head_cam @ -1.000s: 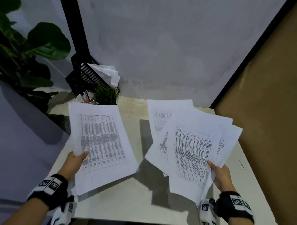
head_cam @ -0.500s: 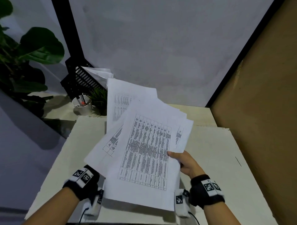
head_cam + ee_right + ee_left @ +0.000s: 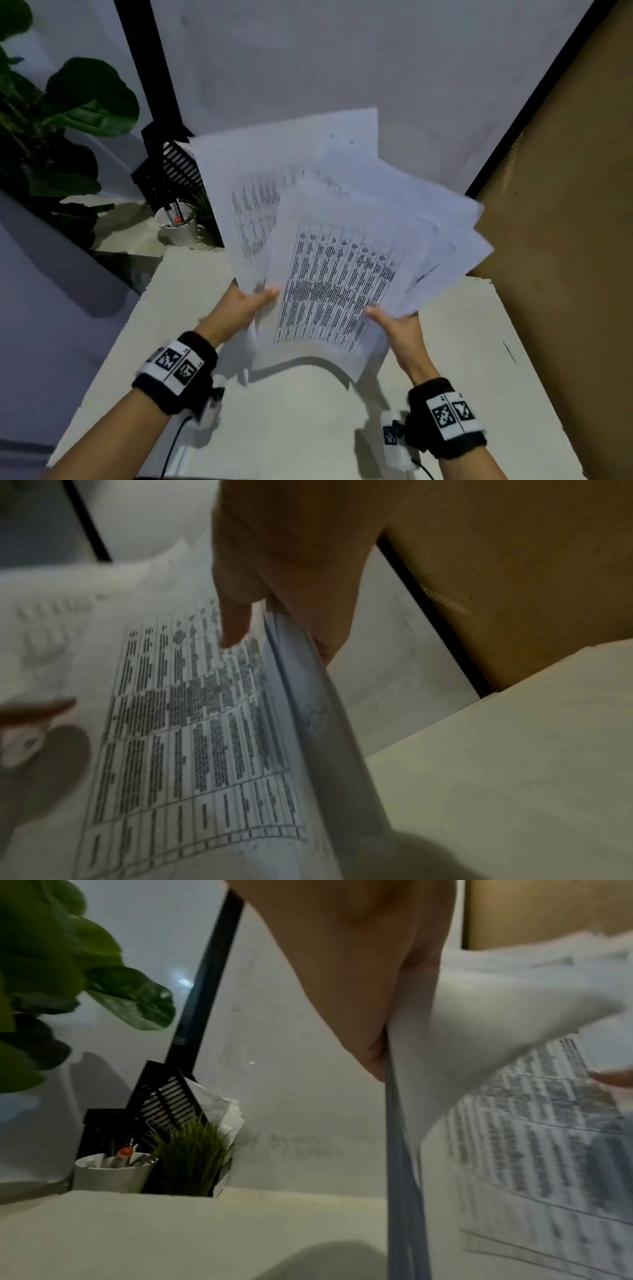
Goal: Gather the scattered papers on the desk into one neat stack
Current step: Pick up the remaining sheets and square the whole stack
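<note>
Several white printed papers [image 3: 335, 246] are fanned out unevenly and held up above the desk [image 3: 308, 428]. My left hand [image 3: 250, 301] grips their left edge, thumb on the front. My right hand [image 3: 394, 318] grips the right edge, thumb on the top sheet. In the left wrist view my left hand [image 3: 369, 1031] pinches the sheets' edges [image 3: 404, 1150]. The right wrist view shows my right hand [image 3: 274, 615] with its thumb on the printed table of the top sheet [image 3: 192, 723] and its fingers behind the bundle.
At the desk's back left stand a black slotted file tray [image 3: 171, 171] holding more papers, a white pen cup [image 3: 176, 228] and a small grass plant [image 3: 205, 219]. A large leafy plant [image 3: 61, 113] is at far left. A brown wall [image 3: 565, 240] borders the right.
One second ago each hand held papers apart, one sheet in the left. The hands came together, and now both grip one fanned bundle, raised more upright.
</note>
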The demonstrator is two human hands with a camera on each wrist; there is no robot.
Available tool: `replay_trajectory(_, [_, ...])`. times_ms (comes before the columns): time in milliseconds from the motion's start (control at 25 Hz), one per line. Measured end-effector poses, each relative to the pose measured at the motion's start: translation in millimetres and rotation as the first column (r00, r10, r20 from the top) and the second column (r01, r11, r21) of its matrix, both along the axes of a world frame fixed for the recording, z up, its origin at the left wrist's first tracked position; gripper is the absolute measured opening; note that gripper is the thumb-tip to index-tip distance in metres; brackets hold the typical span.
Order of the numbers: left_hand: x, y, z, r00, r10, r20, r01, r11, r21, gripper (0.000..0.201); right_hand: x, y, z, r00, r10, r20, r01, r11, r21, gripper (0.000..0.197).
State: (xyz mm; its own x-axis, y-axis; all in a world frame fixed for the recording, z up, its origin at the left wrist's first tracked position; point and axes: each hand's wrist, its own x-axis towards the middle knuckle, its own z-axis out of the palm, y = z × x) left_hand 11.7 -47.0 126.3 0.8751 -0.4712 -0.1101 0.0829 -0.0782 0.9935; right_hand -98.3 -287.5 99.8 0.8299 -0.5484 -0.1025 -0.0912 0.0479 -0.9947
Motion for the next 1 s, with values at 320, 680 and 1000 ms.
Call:
replay_trajectory(320, [-15.0, -11.6, -32.4, 0.995, 0.073, -0.074, -0.068, 0.995, 0.076, 0.056, -3.5, 2.6, -17.1, 1.000, 0.024, -0.005, -0.023, 0.999, 0.049, 0.040])
replay_trajectory(680, [-6.7, 0.0, 8.9, 0.995, -0.097, -0.002, 0.096, 0.987, -0.127, 0.086, 4.8, -19.8, 33.3, 0.952, 0.290, 0.101, -0.291, 0.957, -0.005, 0.068])
replay_trajectory(1000, [-10.1, -25.9, 12.7, 0.983, 0.183, -0.014, -0.183, 0.970, -0.158, 0.030, 18.4, 0.5, 29.0, 0.989, 0.135, 0.067, -0.131, 0.990, -0.056, 0.031])
